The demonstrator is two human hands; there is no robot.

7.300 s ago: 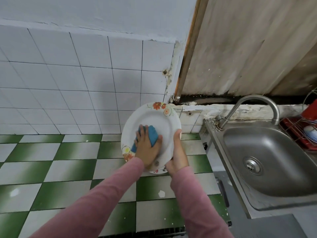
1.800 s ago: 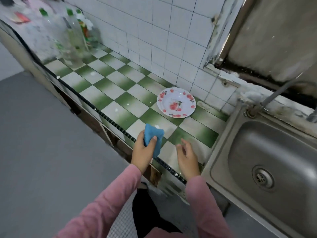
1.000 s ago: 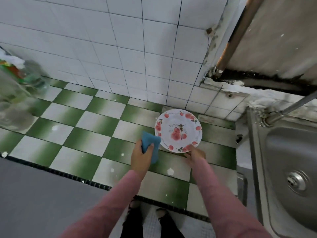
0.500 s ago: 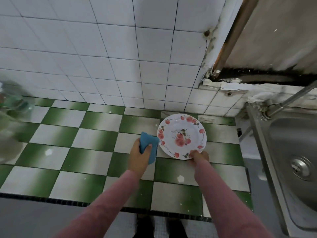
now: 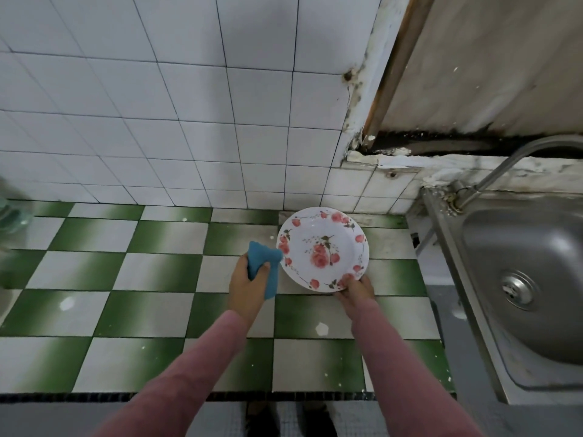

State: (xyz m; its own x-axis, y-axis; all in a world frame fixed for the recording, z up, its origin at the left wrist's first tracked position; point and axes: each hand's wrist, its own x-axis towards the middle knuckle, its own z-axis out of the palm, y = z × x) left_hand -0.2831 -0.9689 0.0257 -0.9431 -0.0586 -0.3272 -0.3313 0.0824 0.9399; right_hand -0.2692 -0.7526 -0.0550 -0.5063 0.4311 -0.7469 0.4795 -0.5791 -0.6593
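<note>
Right hand [image 5: 355, 290] pinches the near rim of the round glazed rose-print plate [image 5: 323, 249] on the green-white checkered tile counter [image 5: 157, 310], left hand [image 5: 249, 279] grips a soft blue cloth [image 5: 263, 266] touching the plate's left edge, steel sink [image 5: 520, 279] alongside.

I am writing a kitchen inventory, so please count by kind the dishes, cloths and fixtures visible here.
plate: 1, the right hand pinches its near rim
blue cloth: 1, held in the left hand
sink: 1
tap: 1
Total: 4
</note>
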